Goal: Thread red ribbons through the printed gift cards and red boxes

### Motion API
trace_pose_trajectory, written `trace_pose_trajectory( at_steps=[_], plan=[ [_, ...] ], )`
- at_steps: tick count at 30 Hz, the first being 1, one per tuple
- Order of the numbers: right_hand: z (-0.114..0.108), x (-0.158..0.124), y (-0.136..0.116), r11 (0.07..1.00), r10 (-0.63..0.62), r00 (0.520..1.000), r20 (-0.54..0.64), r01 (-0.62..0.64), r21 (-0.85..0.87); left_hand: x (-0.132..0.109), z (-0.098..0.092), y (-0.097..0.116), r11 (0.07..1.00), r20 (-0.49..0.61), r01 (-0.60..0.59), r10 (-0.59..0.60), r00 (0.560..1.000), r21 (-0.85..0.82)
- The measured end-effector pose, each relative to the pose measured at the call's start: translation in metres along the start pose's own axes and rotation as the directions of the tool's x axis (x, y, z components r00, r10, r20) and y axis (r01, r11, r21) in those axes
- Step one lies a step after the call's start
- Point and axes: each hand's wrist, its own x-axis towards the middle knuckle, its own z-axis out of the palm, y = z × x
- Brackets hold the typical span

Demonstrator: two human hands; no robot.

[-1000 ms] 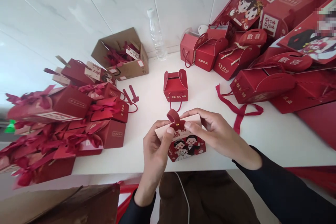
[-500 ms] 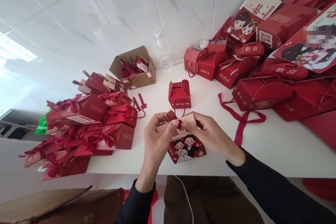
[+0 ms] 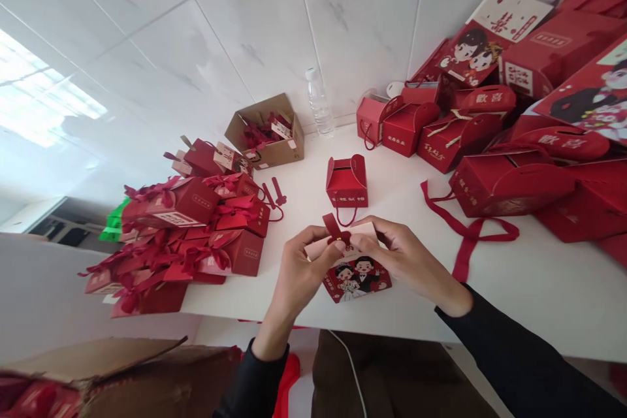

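Both hands meeting at frame centre: left hand (image 3: 298, 274) and right hand (image 3: 406, 258) each pinching the red ribbon tab (image 3: 334, 230) on top of a small red favour box with a cartoon couple print (image 3: 356, 276), which is resting at the near edge of the white table (image 3: 539, 287). Top flaps looking folded in, ribbon closure looking not yet finished, so I'm judging this box near done. Just behind it, another small red box (image 3: 347, 183) standing upright. Finished ribboned boxes piling up (image 3: 196, 235) at left of frame, bigger red boxes stacking (image 3: 509, 157) at right. Cardboard carton (image 3: 267, 130) and water bottle (image 3: 319, 101) sitting by the tiled wall at upper centre. Loose red ribbon (image 3: 465, 235) lying right of the hands
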Motion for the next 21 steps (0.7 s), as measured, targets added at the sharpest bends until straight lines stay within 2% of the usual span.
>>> trace_pose_trajectory(
  at_steps=[6,13,18,21],
  plan=[
    [-0.004,0.001,0.003,0.998,0.067,0.997,0.040,-0.067,-0.005,-0.009,0.005,0.003,0.997,0.020,-0.030,0.028,0.999,0.072],
    [-0.006,-0.001,-0.003,0.994,0.105,0.986,0.129,-0.105,-0.009,-0.014,0.008,0.000,1.000,-0.034,0.028,-0.028,0.999,-0.014],
    [-0.003,-0.001,-0.003,0.979,-0.064,0.998,0.004,0.064,-0.192,-0.016,0.015,-0.002,1.000,-0.107,-0.006,0.004,0.994,-0.023],
    [-0.003,-0.002,0.000,0.970,-0.101,0.994,-0.028,0.093,-0.224,-0.018,0.021,-0.002,0.996,-0.123,0.011,-0.023,0.992,-0.092]
  ],
)
